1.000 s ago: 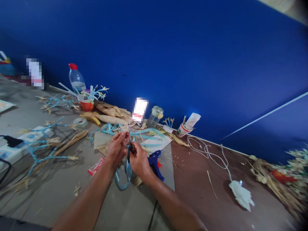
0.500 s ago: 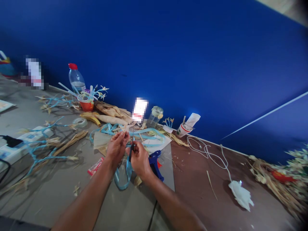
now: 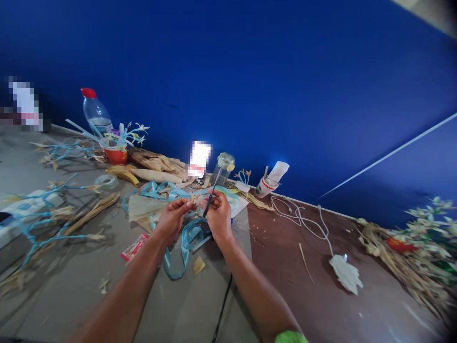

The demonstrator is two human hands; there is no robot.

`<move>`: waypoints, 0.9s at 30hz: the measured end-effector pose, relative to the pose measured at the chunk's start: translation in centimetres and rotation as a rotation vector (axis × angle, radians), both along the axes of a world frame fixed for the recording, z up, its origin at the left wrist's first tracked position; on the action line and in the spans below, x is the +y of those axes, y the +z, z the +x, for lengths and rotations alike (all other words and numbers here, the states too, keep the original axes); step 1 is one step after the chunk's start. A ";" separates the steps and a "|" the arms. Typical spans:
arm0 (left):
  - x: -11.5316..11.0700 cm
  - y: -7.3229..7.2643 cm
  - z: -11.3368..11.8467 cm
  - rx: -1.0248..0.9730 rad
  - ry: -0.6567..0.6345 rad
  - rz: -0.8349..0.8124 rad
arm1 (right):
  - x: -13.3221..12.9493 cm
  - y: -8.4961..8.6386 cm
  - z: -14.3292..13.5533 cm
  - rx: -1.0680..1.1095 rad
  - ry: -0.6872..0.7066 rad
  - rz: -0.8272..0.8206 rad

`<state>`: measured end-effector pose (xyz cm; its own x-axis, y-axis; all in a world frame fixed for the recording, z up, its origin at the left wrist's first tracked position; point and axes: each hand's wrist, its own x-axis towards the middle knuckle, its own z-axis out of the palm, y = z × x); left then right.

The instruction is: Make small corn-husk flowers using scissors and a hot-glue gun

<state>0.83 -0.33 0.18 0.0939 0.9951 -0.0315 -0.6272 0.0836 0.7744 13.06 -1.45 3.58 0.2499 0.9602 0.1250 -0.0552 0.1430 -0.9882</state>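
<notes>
My left hand [image 3: 172, 220] is closed, pinching a small pale dried-husk piece [image 3: 194, 200] between thumb and fingertips. In my right hand [image 3: 220, 218] is a pair of scissors [image 3: 208, 206] with dark handles, its blades pointing up and away from me. The right fingertips are close to the husk piece; whether they touch it I cannot tell. Light blue ribbon [image 3: 185, 247] lies in loops on the table below and behind both hands. A red-and-white packet [image 3: 134, 247] lies left of my left forearm.
Blue-stemmed husk flowers [image 3: 46, 224] spread over the left side, near a tape roll [image 3: 106, 181]. A red cup [image 3: 116, 155] and a bottle [image 3: 96, 114] stand behind. Further right are a glass jar [image 3: 223, 169], a paper cup [image 3: 266, 186] and a white cable [image 3: 303, 219].
My right hand has turned the scissors, so the blades now slant up to the right. Both hands hold their pieces slightly lower against the ribbon, and the view has swung right.
</notes>
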 end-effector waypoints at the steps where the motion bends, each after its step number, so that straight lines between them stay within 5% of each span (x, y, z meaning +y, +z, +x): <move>1: 0.0 0.0 0.0 0.002 -0.008 0.008 | 0.1 -0.1 0.0 -0.015 0.003 -0.006; 10: -0.1 0.1 0.1 -0.048 0.032 0.003 | 0.1 -0.1 0.3 0.020 -0.048 -0.002; 27: -0.5 0.2 0.1 -0.002 -0.117 0.064 | -0.6 1.9 0.8 0.027 0.011 0.012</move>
<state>0.89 -0.79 0.34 0.2092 0.9773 0.0322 -0.6173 0.1065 0.7795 13.88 -2.08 5.44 0.2427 0.9614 0.1300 -0.0838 0.1543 -0.9845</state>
